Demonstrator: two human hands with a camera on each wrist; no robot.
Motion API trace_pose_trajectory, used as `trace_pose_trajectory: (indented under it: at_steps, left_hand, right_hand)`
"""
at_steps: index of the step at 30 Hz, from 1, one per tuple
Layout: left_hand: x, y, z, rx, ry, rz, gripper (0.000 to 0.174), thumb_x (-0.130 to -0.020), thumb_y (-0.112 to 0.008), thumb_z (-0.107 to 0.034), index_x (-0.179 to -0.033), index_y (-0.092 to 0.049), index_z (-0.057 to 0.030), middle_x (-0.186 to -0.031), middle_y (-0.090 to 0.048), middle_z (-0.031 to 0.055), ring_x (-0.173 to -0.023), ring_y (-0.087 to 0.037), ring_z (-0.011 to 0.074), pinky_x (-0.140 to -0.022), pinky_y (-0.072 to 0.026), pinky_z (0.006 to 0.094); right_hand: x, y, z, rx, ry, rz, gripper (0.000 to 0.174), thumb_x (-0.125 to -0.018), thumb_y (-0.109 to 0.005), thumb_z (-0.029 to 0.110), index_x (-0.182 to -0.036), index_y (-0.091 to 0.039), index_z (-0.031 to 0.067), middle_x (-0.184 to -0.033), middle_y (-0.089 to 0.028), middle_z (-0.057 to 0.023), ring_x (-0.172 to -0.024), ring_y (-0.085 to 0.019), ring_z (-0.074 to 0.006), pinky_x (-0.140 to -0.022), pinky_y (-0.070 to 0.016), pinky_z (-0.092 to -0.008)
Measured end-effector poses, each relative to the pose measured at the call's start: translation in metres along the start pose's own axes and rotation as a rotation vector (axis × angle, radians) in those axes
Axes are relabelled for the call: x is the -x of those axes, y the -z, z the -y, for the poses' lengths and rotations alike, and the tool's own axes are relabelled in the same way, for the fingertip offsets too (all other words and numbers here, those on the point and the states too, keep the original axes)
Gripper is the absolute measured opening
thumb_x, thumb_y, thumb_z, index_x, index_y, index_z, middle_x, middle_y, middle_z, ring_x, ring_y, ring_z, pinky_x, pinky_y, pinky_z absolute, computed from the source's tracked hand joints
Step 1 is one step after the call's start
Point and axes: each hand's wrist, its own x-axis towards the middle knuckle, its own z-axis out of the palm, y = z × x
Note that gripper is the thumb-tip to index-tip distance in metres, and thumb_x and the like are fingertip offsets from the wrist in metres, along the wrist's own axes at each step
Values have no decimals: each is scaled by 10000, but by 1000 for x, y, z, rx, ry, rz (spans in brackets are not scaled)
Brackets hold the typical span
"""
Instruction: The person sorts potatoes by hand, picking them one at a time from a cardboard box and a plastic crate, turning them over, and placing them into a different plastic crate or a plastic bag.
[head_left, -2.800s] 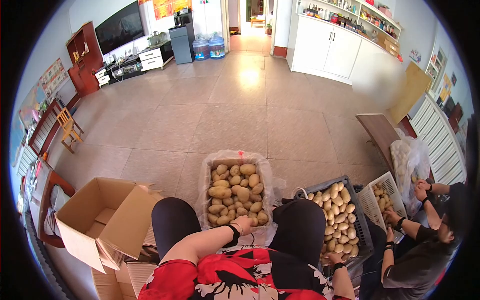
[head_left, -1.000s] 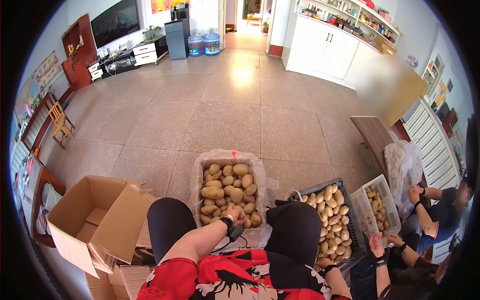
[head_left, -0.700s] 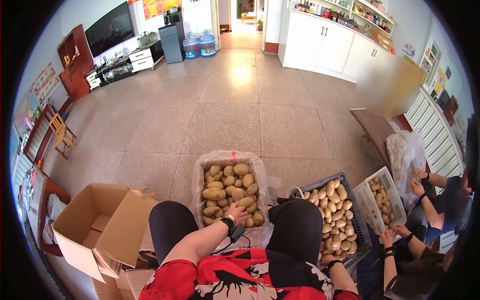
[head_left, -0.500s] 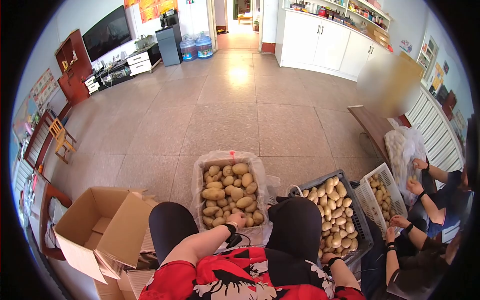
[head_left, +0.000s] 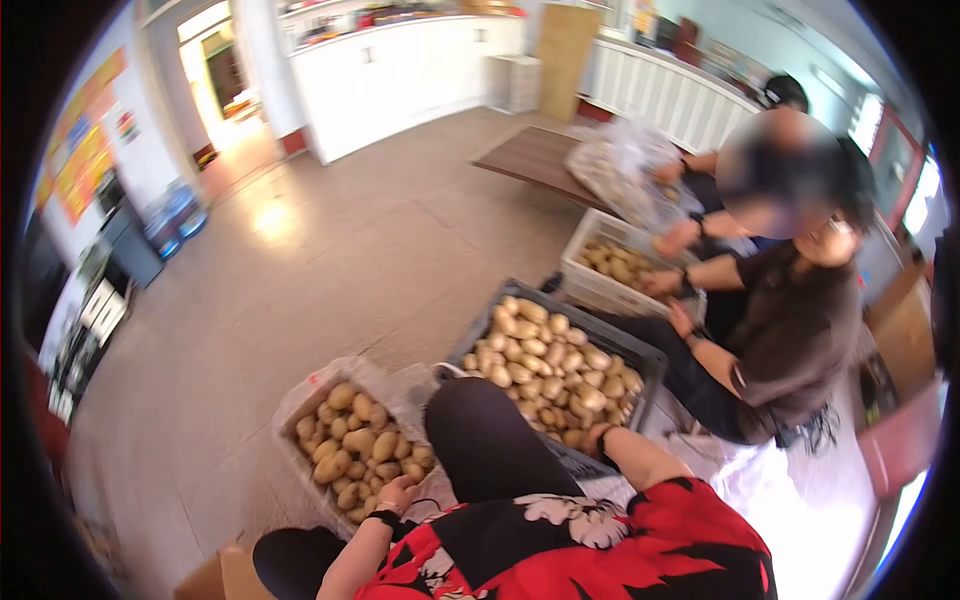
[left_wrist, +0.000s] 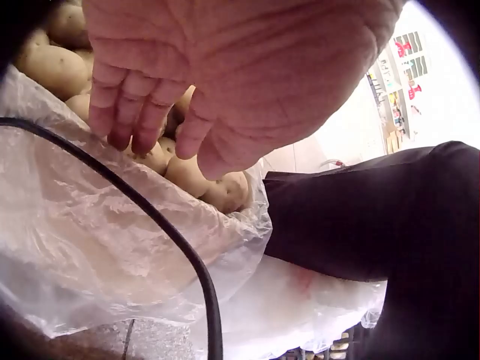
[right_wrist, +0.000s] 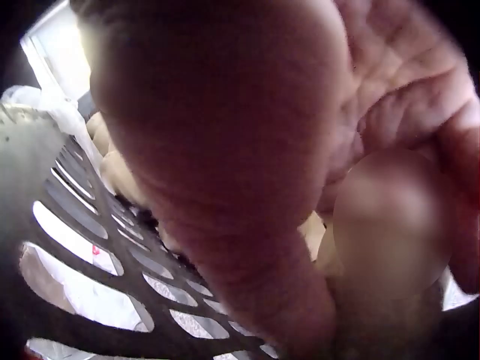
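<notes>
In the head view, my left hand is at the near right edge of the plastic-lined box of potatoes. Its fingers hang loosely bent over the potatoes in the left wrist view, with nothing seen held. My right hand reaches over the near side of the black crate, which is heaped with paler potatoes. The right wrist view shows that hand's thumb and fingers around a blurred, rounded potato, beside the slotted crate wall. Its fingertips are partly hidden.
Two people sit on the right; one's hands are in a white basket of potatoes. Behind it are a clear bag and a low brown table. A cardboard flap shows at lower left; a black cable crosses near my left hand.
The head view has swung to the right, bringing the crate and the other people nearer the centre. My left hand remains at the near edge of the lined box, my right at the crate.
</notes>
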Motion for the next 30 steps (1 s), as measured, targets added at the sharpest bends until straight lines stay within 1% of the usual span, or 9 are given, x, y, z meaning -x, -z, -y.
trace_pose_trajectory:
  at_steps: [1, 2, 3, 5, 8, 17, 19, 24, 30]
  left_hand:
    - [6, 7, -11, 10, 15, 18, 290, -786, -572, -332, -957, -650, -110, -954, -664, 137, -942, -625, 301, -818, -480, 374]
    - [2, 4, -8, 12, 34, 61, 283, -785, -583, -325, -955, -650, -110, -953, -665, 132, -938, -627, 295, -817, -481, 368]
    - [-4, -1, 1, 14, 55, 92, 275, -784, -595, -319, -954, -650, -110, -952, -667, 127, -934, -630, 289, -816, -481, 362]
    - [-4, -2, -1, 14, 46, 87, 285, -783, -602, -322, -966, -651, -108, -964, -667, 126, -943, -629, 283, -822, -479, 358]
    - [-19, -24, 28, 64, 29, 39, 315, -786, -610, -330, -997, -652, -100, -989, -667, 122, -961, -627, 273, -837, -476, 349]
    - [-3, 1, 5, 68, 17, -145, 360, -816, -585, -298, -1082, -634, -60, -992, -671, 152, -948, -641, 277, -830, -491, 339]
    - [5, 17, -15, 187, 3, -187, 332, -814, -601, -254, -1073, -636, -49, -980, -674, 152, -933, -651, 248, -810, -500, 317]
    - [-14, 29, -29, 660, 79, -73, 366, -888, -545, -198, -1209, -529, -24, -953, -645, 89, -782, -641, 163, -652, -512, 263]
    - [13, 84, -102, 1180, -52, 46, 387, -911, -552, -207, -1249, -480, -34, -1029, -617, 115, -870, -636, 198, -703, -529, 288]
  right_hand:
    - [-57, -40, -29, -173, -19, 59, 380, -801, -592, 377, -997, -690, 66, -982, -681, -86, -877, -638, -222, -794, -494, -359]
    - [4, 11, 6, -150, -76, 250, 372, -820, -533, 296, -1129, -629, 114, -1132, -627, -82, -1019, -597, -225, -936, -432, -341]
    - [85, 64, 36, -373, -268, 161, 381, -834, -511, 286, -1147, -602, 89, -1153, -612, -90, -1049, -579, -199, -957, -406, -332]
    - [48, 38, 22, -439, -245, 207, 309, -675, -715, 286, -886, -714, 61, -872, -692, -79, -799, -646, -189, -727, -503, -342]
    - [57, 31, 19, -763, -274, 219, 313, -660, -715, 286, -863, -715, 48, -850, -689, -86, -782, -647, -191, -705, -506, -343]
    - [94, 63, 32, -935, -180, -330, 400, -609, -688, 334, -799, -664, -17, -754, -655, -131, -667, -639, -238, -567, -506, -344]
    - [88, 77, 33, -1073, -53, -376, 369, -711, -674, 335, -825, -648, -15, -641, -626, -123, -456, -573, -184, -392, -457, -314]
    - [165, 166, 77, -1366, 124, -634, 321, -820, -623, 331, -937, -590, 34, -681, -579, -42, -521, -583, -134, -440, -476, -255]
    - [258, 254, 145, -1552, 533, -756, 381, -851, -627, 321, -1122, -548, 64, -840, -594, 1, -561, -535, -52, -467, -435, -177]
